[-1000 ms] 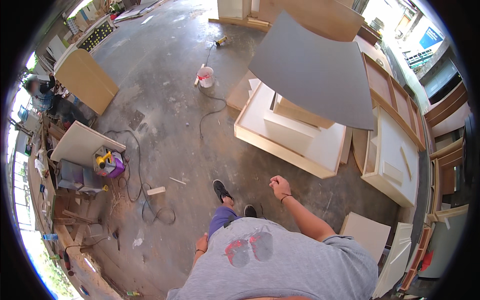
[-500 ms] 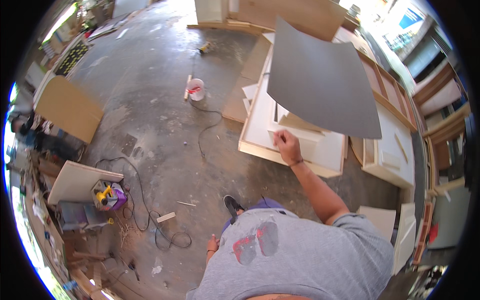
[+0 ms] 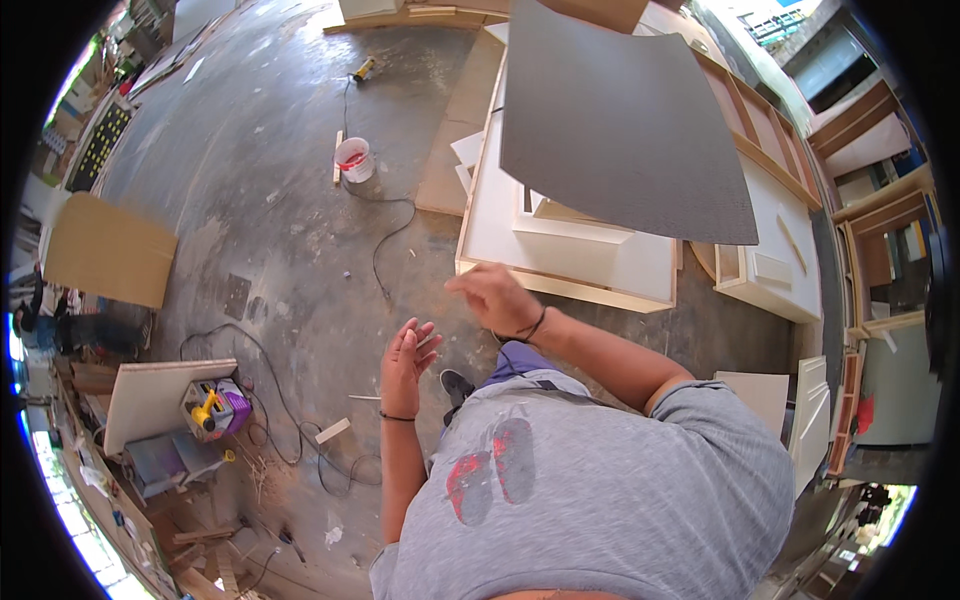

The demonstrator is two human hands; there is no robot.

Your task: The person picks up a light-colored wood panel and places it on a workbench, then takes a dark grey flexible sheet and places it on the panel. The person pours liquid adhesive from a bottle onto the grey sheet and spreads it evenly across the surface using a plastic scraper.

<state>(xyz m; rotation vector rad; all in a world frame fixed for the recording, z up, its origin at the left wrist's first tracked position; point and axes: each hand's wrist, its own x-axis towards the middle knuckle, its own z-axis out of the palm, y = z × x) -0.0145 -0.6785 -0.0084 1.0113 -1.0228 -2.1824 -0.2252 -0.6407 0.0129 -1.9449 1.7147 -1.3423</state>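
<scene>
My left hand (image 3: 405, 358) is raised in front of my body, its fingers loosely bent and apart; I see nothing held in it. To its upper right is my right hand (image 3: 497, 302), slightly blurred, with fingers bent and drawn together. Whatever those fingers may hold is hidden. Just beyond the right hand lies a white panel (image 3: 490, 232) with a pale wooden edge. On this panel rests a white box-like frame (image 3: 570, 232). A large, curved dark grey sheet (image 3: 620, 125) lies over the frame, apart from both hands.
A white bucket (image 3: 355, 160) with red inside stands on the concrete floor beside a black cable (image 3: 380, 255). A yellow tool (image 3: 362, 70) lies farther off. At left are a leaning board (image 3: 165, 395) and a purple-grey box (image 3: 218, 408). White cabinet parts (image 3: 765, 265) sit at right.
My right hand has drawn back from the panel's edge toward the left and nearer my body. My left hand has risen from my side to the front. The view has shifted.
</scene>
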